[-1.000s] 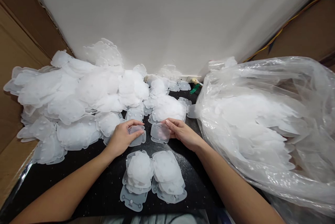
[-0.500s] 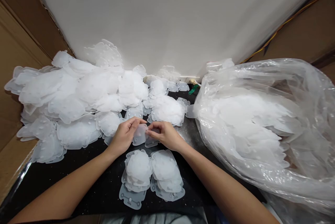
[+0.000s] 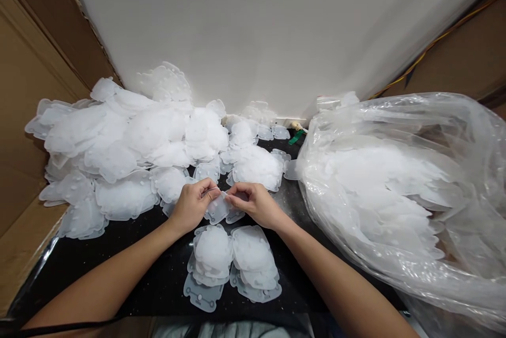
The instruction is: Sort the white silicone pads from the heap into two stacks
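My left hand [image 3: 190, 205] and my right hand [image 3: 255, 205] meet near the middle of the black table. Between them they pinch a thin, translucent white plastic sheet [image 3: 223, 195], now tilted nearly edge-on. Thumbs and forefingers grip its two sides, and the fingers partly cover it. Under the hands lie more flat translucent sheets [image 3: 216, 212]. Closer to me are two neat piles side by side, a left pile [image 3: 213, 253] and a right pile [image 3: 254, 256] of the same shaped sheets with lobed edges.
A large heap of sheets [image 3: 154, 129] spreads across the back left, with a smaller heap [image 3: 256, 166] behind my hands. At right stands an open clear plastic bag [image 3: 356, 180] full of them. Cardboard [image 3: 31, 64] flanks the left; a pale wall [image 3: 256, 32] rises behind.
The sheet between my hands has tipped from facing me to nearly edge-on. My left fingers have closed into a tighter pinch. The whole view has shifted slightly.
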`<action>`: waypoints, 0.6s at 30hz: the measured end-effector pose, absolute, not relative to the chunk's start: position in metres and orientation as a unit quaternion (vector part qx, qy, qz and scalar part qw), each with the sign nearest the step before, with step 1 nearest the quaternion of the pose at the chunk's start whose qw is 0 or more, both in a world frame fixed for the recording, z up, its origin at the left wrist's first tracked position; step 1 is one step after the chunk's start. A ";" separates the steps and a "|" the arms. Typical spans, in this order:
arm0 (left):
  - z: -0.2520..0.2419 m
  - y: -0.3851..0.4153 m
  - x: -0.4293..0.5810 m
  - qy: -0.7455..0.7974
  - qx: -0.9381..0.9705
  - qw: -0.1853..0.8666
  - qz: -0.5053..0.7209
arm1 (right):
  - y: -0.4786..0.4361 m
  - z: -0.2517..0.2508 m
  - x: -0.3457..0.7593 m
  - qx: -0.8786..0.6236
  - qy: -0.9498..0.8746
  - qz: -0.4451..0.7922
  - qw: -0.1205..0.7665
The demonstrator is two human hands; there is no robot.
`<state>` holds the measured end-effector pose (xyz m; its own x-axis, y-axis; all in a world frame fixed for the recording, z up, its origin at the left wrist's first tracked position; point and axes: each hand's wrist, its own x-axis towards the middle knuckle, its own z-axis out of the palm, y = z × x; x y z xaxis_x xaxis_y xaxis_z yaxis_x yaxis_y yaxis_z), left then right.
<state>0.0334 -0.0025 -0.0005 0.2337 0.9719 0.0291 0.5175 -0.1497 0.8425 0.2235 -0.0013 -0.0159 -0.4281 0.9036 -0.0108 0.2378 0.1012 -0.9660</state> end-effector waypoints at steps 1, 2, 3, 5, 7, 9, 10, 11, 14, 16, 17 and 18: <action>0.000 -0.003 0.033 0.538 0.693 0.368 0.307 | -0.002 -0.015 0.224 -0.426 -0.666 0.520 0.323; 0.000 -0.003 0.033 0.539 0.692 0.369 0.307 | -0.002 -0.014 0.224 -0.426 -0.662 0.525 0.323; -0.001 -0.002 0.033 0.539 0.690 0.373 0.308 | -0.002 -0.014 0.223 -0.426 -0.657 0.531 0.323; -0.004 -0.001 0.032 0.536 0.682 0.387 0.312 | -0.002 -0.015 0.223 -0.424 -0.646 0.543 0.328; -0.007 0.002 0.031 0.530 0.670 0.412 0.318 | -0.002 -0.018 0.223 -0.421 -0.635 0.554 0.335; -0.009 0.004 0.030 0.526 0.654 0.437 0.324 | -0.001 -0.020 0.224 -0.417 -0.626 0.562 0.344; -0.009 0.004 0.030 0.522 0.647 0.449 0.327 | -0.001 -0.021 0.224 -0.416 -0.621 0.566 0.348; -0.008 0.004 0.030 0.517 0.642 0.463 0.326 | -0.001 -0.021 0.224 -0.415 -0.615 0.569 0.353; -0.004 0.002 0.031 0.491 0.634 0.506 0.317 | 0.000 -0.020 0.226 -0.419 -0.604 0.574 0.361; -0.001 0.000 0.033 0.485 0.637 0.511 0.312 | 0.000 -0.019 0.226 -0.419 -0.602 0.578 0.359; 0.000 -0.001 0.034 0.488 0.644 0.499 0.313 | -0.001 -0.018 0.225 -0.418 -0.601 0.580 0.357; 0.000 -0.002 0.034 0.492 0.654 0.480 0.314 | -0.001 -0.018 0.225 -0.416 -0.602 0.582 0.354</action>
